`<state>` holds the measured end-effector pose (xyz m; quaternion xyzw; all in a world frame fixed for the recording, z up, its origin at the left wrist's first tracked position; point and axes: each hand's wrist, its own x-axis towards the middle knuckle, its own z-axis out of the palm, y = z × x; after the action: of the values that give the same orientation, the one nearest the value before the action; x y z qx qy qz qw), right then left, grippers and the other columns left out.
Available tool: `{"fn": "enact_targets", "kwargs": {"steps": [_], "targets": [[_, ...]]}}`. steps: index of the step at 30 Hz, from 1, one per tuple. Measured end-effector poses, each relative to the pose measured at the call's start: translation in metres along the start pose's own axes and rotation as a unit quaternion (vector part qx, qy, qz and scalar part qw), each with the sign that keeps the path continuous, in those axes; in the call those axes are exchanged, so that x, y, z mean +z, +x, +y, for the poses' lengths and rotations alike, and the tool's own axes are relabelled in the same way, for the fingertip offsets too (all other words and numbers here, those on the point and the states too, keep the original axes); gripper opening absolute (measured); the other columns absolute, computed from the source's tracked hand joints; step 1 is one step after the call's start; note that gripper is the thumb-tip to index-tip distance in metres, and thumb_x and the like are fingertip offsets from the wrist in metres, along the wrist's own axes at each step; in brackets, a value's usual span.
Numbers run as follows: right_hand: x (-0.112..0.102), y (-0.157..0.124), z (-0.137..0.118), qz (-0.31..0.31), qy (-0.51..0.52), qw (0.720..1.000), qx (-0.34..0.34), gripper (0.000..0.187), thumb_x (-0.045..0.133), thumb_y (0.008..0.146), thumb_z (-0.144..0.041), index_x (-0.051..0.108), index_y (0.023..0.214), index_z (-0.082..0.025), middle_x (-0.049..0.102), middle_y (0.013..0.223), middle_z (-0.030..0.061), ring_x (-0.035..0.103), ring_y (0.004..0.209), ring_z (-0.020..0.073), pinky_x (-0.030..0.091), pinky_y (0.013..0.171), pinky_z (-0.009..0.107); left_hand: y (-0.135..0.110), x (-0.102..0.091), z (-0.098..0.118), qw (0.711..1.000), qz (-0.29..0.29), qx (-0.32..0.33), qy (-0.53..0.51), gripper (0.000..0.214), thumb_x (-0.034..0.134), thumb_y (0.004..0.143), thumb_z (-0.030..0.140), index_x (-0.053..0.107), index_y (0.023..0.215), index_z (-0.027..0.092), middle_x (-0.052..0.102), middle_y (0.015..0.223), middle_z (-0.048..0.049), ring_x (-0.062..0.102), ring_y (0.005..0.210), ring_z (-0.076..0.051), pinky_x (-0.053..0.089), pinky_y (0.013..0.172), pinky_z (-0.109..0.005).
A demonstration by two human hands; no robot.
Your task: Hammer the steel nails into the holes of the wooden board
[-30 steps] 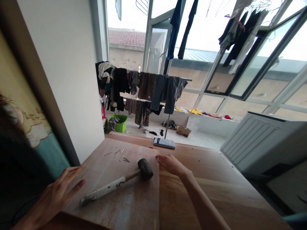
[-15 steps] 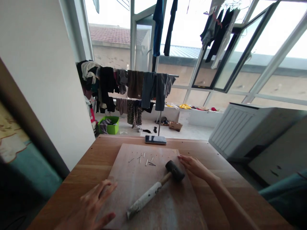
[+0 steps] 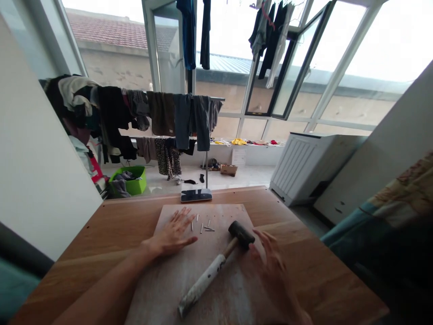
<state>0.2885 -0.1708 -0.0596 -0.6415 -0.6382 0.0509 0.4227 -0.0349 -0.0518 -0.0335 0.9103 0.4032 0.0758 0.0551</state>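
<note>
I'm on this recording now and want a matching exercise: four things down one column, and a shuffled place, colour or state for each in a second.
Things
1. mallet
2. phone
3. left hand
4. basket

Descriptions
A. bright green, on the floor
B. fingers spread, at the board's far left, beside the nails
C. black head, mostly white handle, lying slantwise
D. at the table's far edge, beyond the board

Pairs: 1-C, 2-D, 3-B, 4-A
</note>
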Motion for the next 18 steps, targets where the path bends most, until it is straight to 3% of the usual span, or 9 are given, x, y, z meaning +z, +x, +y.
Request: {"fn": "enact_targets", "kwargs": {"steps": [4,8,11,14,16,18], "targets": [[0.014,-0.036,-0.025,-0.023,-0.042,0.996,-0.081,0.047,0.047,0.097,-0.035,0.04,0.143,-0.04,0.041,0.148,0.0092,0.041,0.14,0.0357,0.045,0.107,0.059,0.039,0.007,0.018,0.999,-0.023,0.002,-0.029,0.081,0.034,0.096,0.067,0.028,0.154,0.011,0.025,0.161,-0.0192,0.019,0.151,-0.028,0.017,0.123,-0.046],[0.019,-0.042,-0.033,-0.016,-0.074,0.992,-0.104,0.051,0.049,0.096,-0.031,0.039,0.144,-0.041,0.04,0.149,0.0102,0.036,0.143,0.0384,0.044,0.106,0.062,0.064,0.018,0.046,0.997,-0.006,0.043,-0.068,0.071,0.038,0.099,0.058,0.034,0.152,0.011,0.03,0.16,-0.0171,0.024,0.15,-0.026,0.021,0.123,-0.044],[0.016,-0.041,-0.032,-0.015,-0.08,0.988,-0.132,0.047,0.051,0.096,-0.03,0.044,0.14,-0.04,0.049,0.14,0.0124,0.048,0.134,0.0367,0.05,0.1,0.057,0.075,0.026,0.064,0.992,0.016,0.074,-0.104,0.056,0.041,0.101,0.046,0.043,0.147,0.014,0.037,0.157,-0.0137,0.03,0.147,-0.024,0.026,0.122,-0.042],[0.014,-0.041,-0.035,-0.014,-0.078,0.987,-0.137,0.036,0.05,0.097,-0.03,0.052,0.133,-0.033,0.062,0.111,0.0121,0.067,0.103,0.0296,0.06,0.082,0.046,0.079,0.033,0.071,0.984,0.038,0.094,-0.143,0.045,0.039,0.102,0.037,0.05,0.142,0.017,0.044,0.153,-0.0103,0.037,0.144,-0.022,0.03,0.121,-0.041],[0.013,-0.041,-0.037,-0.027,-0.076,0.989,-0.125,0.032,0.048,0.099,-0.031,0.054,0.131,-0.029,0.065,0.098,0.0089,0.069,0.09,0.0257,0.061,0.075,0.04,0.08,0.036,0.071,0.981,0.048,0.097,-0.16,0.043,0.041,0.102,0.035,0.053,0.14,0.019,0.047,0.152,-0.0093,0.039,0.143,-0.023,0.032,0.121,-0.042],[0.011,-0.039,-0.038,-0.042,-0.079,0.989,-0.117,0.033,0.047,0.1,-0.033,0.053,0.132,-0.028,0.067,0.1,0.0078,0.069,0.093,0.0256,0.06,0.078,0.039,0.082,0.037,0.071,0.981,0.055,0.091,-0.164,0.041,0.043,0.101,0.034,0.054,0.137,0.02,0.049,0.15,-0.0093,0.04,0.142,-0.023,0.032,0.12,-0.043]]}}
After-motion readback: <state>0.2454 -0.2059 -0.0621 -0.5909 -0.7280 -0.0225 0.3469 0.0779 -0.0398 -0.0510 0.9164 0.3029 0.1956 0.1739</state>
